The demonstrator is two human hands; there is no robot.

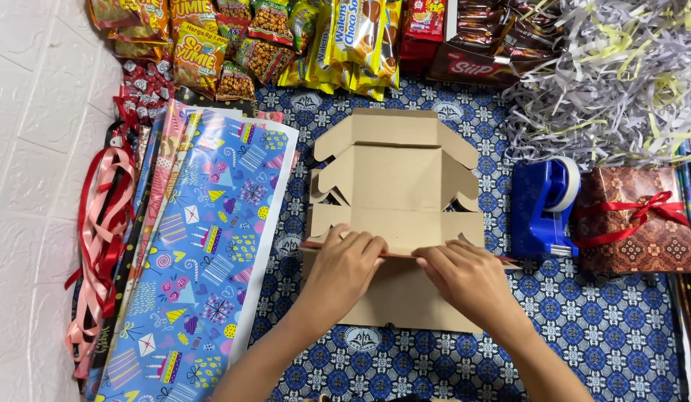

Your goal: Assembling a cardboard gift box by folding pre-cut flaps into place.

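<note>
left hand grip – pressing flat on cardboard box fold | right hand grip – likewise, holding nothing

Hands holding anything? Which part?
Both the left hand and right hand press on the cardboard box at its front fold line; a closed grip cannot be told.

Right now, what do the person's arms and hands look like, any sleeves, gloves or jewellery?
Both forearms are bare as far as the picture shows, with no sleeves in sight. The left hand and right hand wear no gloves, and no rings, watch or bracelets show.
</note>
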